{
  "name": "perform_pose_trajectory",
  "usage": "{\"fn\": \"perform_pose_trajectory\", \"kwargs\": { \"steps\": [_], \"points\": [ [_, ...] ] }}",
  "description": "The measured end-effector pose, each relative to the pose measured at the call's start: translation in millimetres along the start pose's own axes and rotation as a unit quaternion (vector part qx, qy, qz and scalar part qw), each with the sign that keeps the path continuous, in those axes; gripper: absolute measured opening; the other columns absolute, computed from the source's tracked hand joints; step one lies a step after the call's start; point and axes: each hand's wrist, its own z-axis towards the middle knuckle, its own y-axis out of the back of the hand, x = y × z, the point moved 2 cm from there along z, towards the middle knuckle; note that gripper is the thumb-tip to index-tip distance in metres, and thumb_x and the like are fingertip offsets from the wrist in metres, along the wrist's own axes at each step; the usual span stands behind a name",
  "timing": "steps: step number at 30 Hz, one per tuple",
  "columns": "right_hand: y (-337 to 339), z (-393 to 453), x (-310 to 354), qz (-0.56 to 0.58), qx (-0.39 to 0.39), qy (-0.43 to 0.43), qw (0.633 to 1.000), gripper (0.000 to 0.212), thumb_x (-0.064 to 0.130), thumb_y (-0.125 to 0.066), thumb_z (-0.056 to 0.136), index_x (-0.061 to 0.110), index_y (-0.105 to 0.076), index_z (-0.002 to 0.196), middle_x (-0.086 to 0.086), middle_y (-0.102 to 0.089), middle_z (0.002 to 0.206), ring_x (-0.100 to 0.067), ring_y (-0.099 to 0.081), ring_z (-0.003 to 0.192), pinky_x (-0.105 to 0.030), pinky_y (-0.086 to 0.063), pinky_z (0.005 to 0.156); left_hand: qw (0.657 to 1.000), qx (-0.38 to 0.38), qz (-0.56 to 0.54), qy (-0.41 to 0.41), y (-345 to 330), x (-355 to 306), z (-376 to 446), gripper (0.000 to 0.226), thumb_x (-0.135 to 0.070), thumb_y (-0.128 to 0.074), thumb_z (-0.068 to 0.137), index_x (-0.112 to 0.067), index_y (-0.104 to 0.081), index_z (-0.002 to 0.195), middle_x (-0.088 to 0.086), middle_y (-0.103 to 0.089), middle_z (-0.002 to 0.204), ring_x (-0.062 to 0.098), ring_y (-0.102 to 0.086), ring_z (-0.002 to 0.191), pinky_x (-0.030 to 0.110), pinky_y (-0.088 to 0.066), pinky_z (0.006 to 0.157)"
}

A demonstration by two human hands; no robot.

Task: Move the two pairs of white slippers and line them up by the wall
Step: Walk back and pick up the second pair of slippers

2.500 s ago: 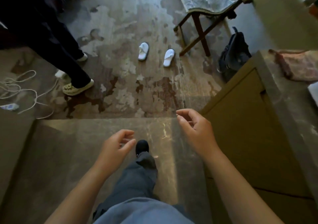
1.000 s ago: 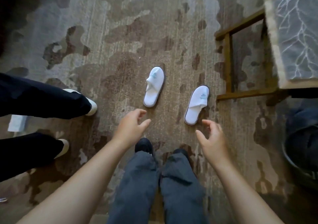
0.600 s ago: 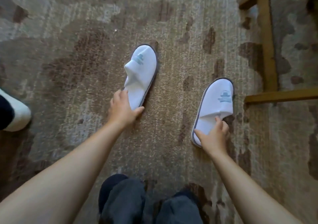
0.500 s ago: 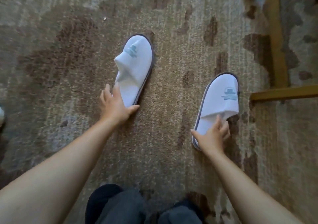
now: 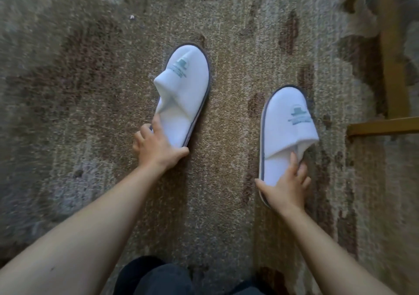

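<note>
Slippers, two white ones, lie apart on a mottled brown and grey carpet (image 5: 68, 90) that fills the view. Wooden furniture legs (image 5: 388, 67) stand at the far right edge. Bare forearms reach in from the near edge, above dark trouser knees (image 5: 156, 276). The left slipper (image 5: 183, 95) sits at centre, toe pointing far, its upper crumpled into a fold on the left side. The right slipper (image 5: 286, 126) lies nearer and to the right, toe also pointing far, with a grey-edged sole. Each toe carries a small blue-grey printed logo (image 5: 299, 114). The left hand (image 5: 156, 147) has its grip closed around the left slipper's heel, thumb under the near end. The right hand (image 5: 285, 188) holds the right slipper's heel, thumb on the left edge, fingers spread over the insole.
</note>
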Motion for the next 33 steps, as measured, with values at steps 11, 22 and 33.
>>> {"fn": "perform_pose_trajectory", "kwargs": {
  "steps": [11,22,33],
  "points": [
    [217.2,-163.5,127.7,0.242,0.026,0.095,0.965,0.091,0.019,-0.076,0.063,0.008,-0.021,0.135,-0.018,-0.026,0.142,-0.029,-0.026,0.131,-0.036,-0.021,0.108,0.984,0.016,-0.178,-0.008,224.7,-76.7,-172.2,0.106,-0.041,-0.062,0.05,-0.011,-0.013,0.139,0.022,-0.032,0.136,0.033,-0.032,0.125,0.04,-0.03,0.103],
    [535.7,-329.7,162.9,0.327,-0.002,0.136,0.935,0.088,0.036,-0.067,0.062,0.02,-0.021,0.135,0.01,-0.022,0.132,0.002,-0.019,0.121,-0.019,-0.018,0.1,0.963,0.007,-0.235,-0.133,479.3,-230.0,-371.1,0.098,-0.039,-0.061,0.054,-0.025,-0.014,0.138,0.01,-0.027,0.141,0.021,-0.029,0.127,0.028,-0.024,0.095],
    [670.3,-400.6,98.1,0.396,-0.249,-0.003,0.884,0.083,0.032,-0.063,0.059,0.015,-0.026,0.132,0.005,-0.028,0.129,-0.007,-0.03,0.122,-0.026,-0.03,0.102,0.877,0.16,-0.233,-0.389,534.1,-373.4,-453.6,0.091,-0.044,-0.062,0.051,-0.036,-0.02,0.132,-0.014,-0.032,0.129,0.003,-0.028,0.12,0.019,-0.028,0.093]
  ]
}}
